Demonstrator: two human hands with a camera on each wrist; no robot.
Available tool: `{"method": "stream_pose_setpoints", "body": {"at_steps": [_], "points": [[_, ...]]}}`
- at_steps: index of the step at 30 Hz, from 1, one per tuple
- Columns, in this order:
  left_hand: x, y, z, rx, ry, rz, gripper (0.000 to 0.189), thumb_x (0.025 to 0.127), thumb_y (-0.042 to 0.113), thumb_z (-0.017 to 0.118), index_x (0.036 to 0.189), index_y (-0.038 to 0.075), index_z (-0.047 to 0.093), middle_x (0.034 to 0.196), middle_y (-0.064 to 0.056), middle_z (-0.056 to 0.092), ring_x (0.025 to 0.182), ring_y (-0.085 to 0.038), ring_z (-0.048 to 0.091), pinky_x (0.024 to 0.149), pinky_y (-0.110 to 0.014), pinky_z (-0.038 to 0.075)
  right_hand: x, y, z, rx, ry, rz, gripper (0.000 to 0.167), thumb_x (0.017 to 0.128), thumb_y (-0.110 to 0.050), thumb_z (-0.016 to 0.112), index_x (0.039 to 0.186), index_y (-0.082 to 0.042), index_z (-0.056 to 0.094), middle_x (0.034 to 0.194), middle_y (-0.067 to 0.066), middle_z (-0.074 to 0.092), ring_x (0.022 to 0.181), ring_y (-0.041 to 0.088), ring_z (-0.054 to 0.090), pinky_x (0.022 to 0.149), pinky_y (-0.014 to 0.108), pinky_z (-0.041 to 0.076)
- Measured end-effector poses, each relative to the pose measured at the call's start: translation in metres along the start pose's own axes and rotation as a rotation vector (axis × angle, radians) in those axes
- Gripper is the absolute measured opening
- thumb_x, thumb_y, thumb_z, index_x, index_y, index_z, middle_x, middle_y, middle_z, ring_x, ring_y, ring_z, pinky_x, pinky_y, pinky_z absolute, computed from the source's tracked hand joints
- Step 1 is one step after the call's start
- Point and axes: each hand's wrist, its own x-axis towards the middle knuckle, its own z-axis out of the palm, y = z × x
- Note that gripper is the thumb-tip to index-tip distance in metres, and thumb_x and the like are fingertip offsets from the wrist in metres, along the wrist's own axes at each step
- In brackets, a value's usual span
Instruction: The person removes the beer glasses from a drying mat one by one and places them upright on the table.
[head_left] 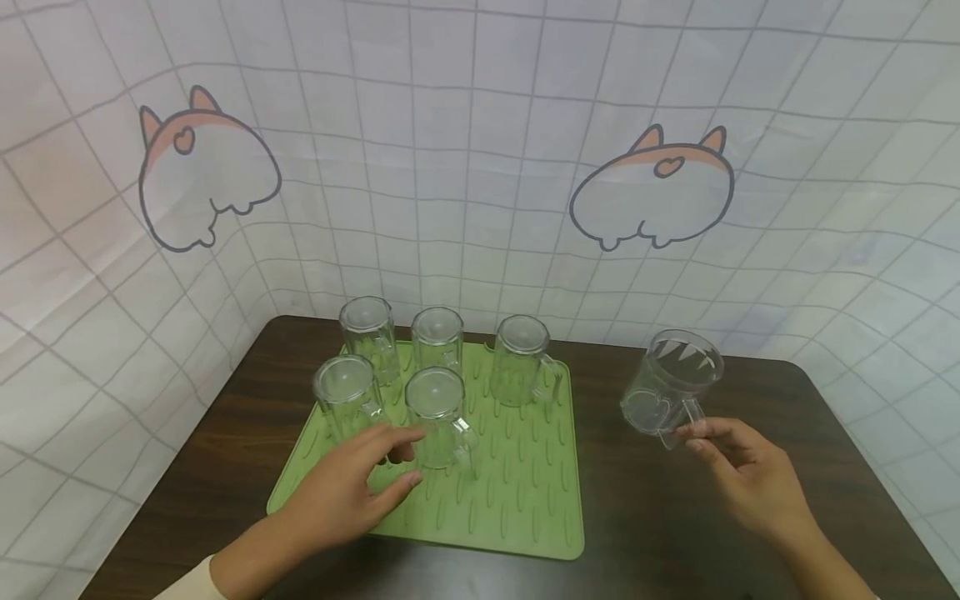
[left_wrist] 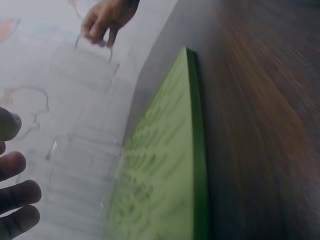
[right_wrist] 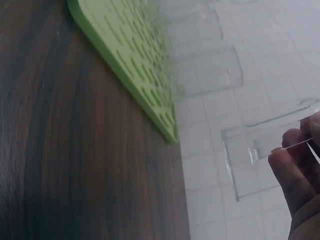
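My right hand (head_left: 757, 479) pinches the handle of a clear glass mug (head_left: 660, 387) to the right of the green drying mat (head_left: 517, 508). That mug is mouth up and slightly tilted; the right wrist view shows fingers and thumb at its handle (right_wrist: 300, 137). Over the mat's front left, my left hand (head_left: 348, 483) holds nothing, its fingers loosely bent and thumb apart. Its fingertips overlap the nearest upside-down glass mug (head_left: 435, 417) in the head view. In the left wrist view the spread fingers (left_wrist: 20, 195) appear at the left edge.
Several more clear mugs stand upside down on the mat: front left (head_left: 347, 400), back left (head_left: 367, 329), back middle (head_left: 437, 333) and right (head_left: 520, 358). The dark wooden table (head_left: 645, 517) ends at a white grid-patterned curtain (head_left: 480, 167) behind and at both sides.
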Motion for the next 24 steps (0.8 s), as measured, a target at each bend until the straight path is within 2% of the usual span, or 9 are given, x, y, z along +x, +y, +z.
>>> {"method": "stream_pose_setpoints", "body": {"at_steps": [5,10,14,20,24], "points": [[-0.020,-0.013,-0.006,0.049,-0.003,-0.030,0.048,0.084,0.013,0.085,0.128,0.015,0.066,0.105,0.013,0.064,0.096,-0.006,0.062,0.080,-0.034,0.056,0.001,0.011,-0.011,-0.021,-0.026,0.023,0.019,0.099,-0.001,0.067,0.116,-0.009,0.067,0.112,-0.010,0.072,0.096,-0.002,0.067,0.079,0.012,0.051],[-0.039,-0.024,-0.013,0.107,-0.033,-0.126,0.040,0.087,0.019,0.084,0.124,0.019,0.068,0.113,0.013,0.066,0.105,-0.009,0.063,0.083,-0.038,0.056,0.001,0.022,-0.020,-0.039,-0.021,0.036,0.018,0.100,-0.001,0.066,0.117,-0.006,0.065,0.112,-0.009,0.072,0.094,-0.003,0.068,0.080,0.010,0.051],[-0.050,-0.032,-0.017,0.141,-0.053,-0.210,0.037,0.089,0.023,0.083,0.124,0.019,0.069,0.116,0.011,0.066,0.109,-0.014,0.064,0.085,-0.042,0.056,-0.001,0.030,-0.029,-0.072,-0.002,0.046,0.018,0.100,-0.003,0.066,0.118,-0.005,0.065,0.112,-0.014,0.071,0.093,-0.005,0.068,0.080,0.008,0.049],[-0.064,-0.045,-0.019,0.184,-0.049,-0.259,0.033,0.088,0.022,0.084,0.117,0.013,0.071,0.117,0.006,0.068,0.112,-0.023,0.064,0.089,-0.049,0.055,-0.002,0.040,-0.039,-0.099,-0.014,0.051,0.018,0.101,-0.006,0.065,0.119,-0.004,0.063,0.113,-0.018,0.069,0.095,-0.006,0.066,0.082,0.005,0.045],[-0.077,-0.055,-0.018,0.203,-0.061,-0.306,0.039,0.086,0.024,0.085,0.118,0.009,0.070,0.119,-0.002,0.067,0.116,-0.030,0.061,0.094,-0.053,0.051,0.000,0.048,-0.044,-0.104,-0.018,0.045,0.017,0.101,-0.006,0.065,0.118,-0.004,0.064,0.112,-0.019,0.070,0.094,-0.008,0.065,0.084,0.003,0.042]]}}
